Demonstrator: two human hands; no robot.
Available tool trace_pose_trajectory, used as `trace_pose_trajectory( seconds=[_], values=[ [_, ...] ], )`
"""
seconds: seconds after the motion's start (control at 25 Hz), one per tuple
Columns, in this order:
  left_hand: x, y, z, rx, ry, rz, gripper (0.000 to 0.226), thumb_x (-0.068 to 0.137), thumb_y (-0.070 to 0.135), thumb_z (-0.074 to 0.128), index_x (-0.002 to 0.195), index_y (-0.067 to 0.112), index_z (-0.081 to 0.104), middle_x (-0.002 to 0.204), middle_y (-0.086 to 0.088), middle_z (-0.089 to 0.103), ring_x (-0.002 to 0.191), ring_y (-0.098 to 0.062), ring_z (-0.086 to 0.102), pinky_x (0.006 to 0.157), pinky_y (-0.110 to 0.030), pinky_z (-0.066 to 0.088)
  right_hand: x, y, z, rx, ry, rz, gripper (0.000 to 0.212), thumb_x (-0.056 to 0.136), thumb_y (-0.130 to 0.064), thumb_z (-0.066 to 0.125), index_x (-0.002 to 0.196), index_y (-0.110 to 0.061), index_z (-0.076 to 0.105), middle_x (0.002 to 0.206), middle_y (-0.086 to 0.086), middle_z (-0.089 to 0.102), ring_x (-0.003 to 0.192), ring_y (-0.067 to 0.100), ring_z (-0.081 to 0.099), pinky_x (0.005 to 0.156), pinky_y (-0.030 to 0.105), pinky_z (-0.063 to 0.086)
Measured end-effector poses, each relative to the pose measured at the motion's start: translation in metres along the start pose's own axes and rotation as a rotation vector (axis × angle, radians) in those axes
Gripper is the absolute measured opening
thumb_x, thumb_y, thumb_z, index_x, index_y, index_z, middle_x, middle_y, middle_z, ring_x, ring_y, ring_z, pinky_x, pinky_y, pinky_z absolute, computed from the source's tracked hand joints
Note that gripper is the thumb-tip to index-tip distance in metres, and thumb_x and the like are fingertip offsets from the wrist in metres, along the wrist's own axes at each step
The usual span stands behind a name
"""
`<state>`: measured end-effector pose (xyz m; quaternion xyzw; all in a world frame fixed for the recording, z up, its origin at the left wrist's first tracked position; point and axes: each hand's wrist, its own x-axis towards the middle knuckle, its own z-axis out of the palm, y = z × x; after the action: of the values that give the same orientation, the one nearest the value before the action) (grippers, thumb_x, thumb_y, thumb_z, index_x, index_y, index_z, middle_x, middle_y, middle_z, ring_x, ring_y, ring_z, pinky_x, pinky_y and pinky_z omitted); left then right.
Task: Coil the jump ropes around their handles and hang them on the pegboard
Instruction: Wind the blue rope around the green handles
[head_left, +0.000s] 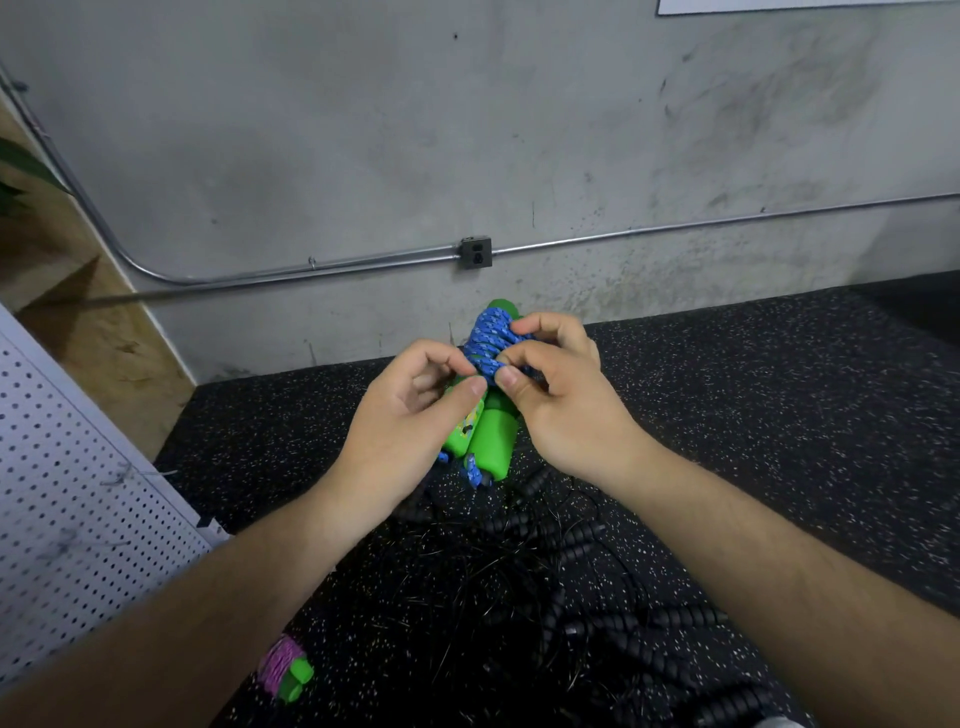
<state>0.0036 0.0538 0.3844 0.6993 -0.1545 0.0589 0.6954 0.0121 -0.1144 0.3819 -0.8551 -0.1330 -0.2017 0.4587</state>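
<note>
Here, both your hands meet mid-view above a speckled black floor (779, 415), working a blue rope (485, 338) wound round a pair of green handles (493, 441) held side by side. Your left hand (410, 415), coming in from 7 o'clock, curls its fingers round the handles, with the thumb tip pressed to the nearest turn of the coil. Your right hand (561, 400), coming in from 5 o'clock, pinches those same turns between the thumb and bent fingers. The bundle is held clear of the floor, its far end pointing toward 12 o'clock, and short rope stubs show at the near ends of the handles.

The braided cord looks soft, light and limp, and it would likely spring loose if the pinch lets go, so the last turn probably wants tucking under a neighbour. The handles look stiff, smooth and a little slick. The wrapped middle seems the surest place to take hold, since the cord there gives grip.

A white pegboard (67, 493) stands at 9 o'clock. A tangle of black ropes (571, 561) lies on the floor at 6 o'clock, and a pink-wrapped bundle (288, 667) lies at 7 o'clock.
</note>
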Motion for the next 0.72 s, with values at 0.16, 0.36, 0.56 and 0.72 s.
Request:
trace_pose_trajectory(
  seconds=[0.16, 0.36, 0.56, 0.72],
  values=[
    [-0.003, 0.0, 0.004, 0.146, 0.131, 0.0, 0.02, 0.085, 0.007, 0.079, 0.09, 0.026, 0.078, 0.124, -0.001, 0.068, 0.106, -0.005, 0.07, 0.096, -0.024, 0.053, -0.003, 0.0, 0.004, 0.03, 0.099, 0.035, 0.007, 0.091, -0.012, 0.07, 0.085, -0.016, 0.072, 0.12, -0.01, 0.045, 0.115, 0.014, 0.035, 0.097, 0.003, 0.021],
    [-0.002, 0.001, 0.006, 0.268, 0.141, 0.054, 0.027, 0.086, 0.006, 0.077, 0.092, 0.033, 0.078, 0.124, 0.009, 0.067, 0.116, -0.003, 0.065, 0.108, -0.031, 0.049, -0.006, -0.002, 0.009, 0.022, 0.093, 0.075, 0.008, 0.093, -0.009, 0.068, 0.088, -0.013, 0.073, 0.123, -0.01, 0.043, 0.117, 0.013, 0.03, 0.098, 0.003, 0.02],
    [-0.001, 0.006, 0.011, 0.045, 0.14, -0.055, 0.013, 0.082, -0.001, 0.078, 0.093, 0.008, 0.078, 0.12, 0.005, 0.072, 0.109, -0.006, 0.069, 0.096, -0.022, 0.052, -0.007, -0.003, 0.014, 0.016, 0.124, 0.061, 0.005, 0.093, -0.012, 0.067, 0.091, -0.015, 0.071, 0.123, -0.012, 0.045, 0.119, 0.018, 0.037, 0.092, -0.003, 0.016],
    [0.001, 0.006, 0.007, 0.096, 0.138, -0.062, 0.014, 0.087, -0.003, 0.073, 0.086, 0.01, 0.075, 0.12, 0.008, 0.07, 0.106, -0.003, 0.069, 0.092, -0.017, 0.052, -0.011, -0.004, 0.013, 0.018, 0.095, 0.017, 0.007, 0.093, -0.015, 0.068, 0.096, -0.022, 0.068, 0.124, -0.014, 0.045, 0.12, 0.018, 0.038, 0.094, -0.002, 0.018]
  ],
)
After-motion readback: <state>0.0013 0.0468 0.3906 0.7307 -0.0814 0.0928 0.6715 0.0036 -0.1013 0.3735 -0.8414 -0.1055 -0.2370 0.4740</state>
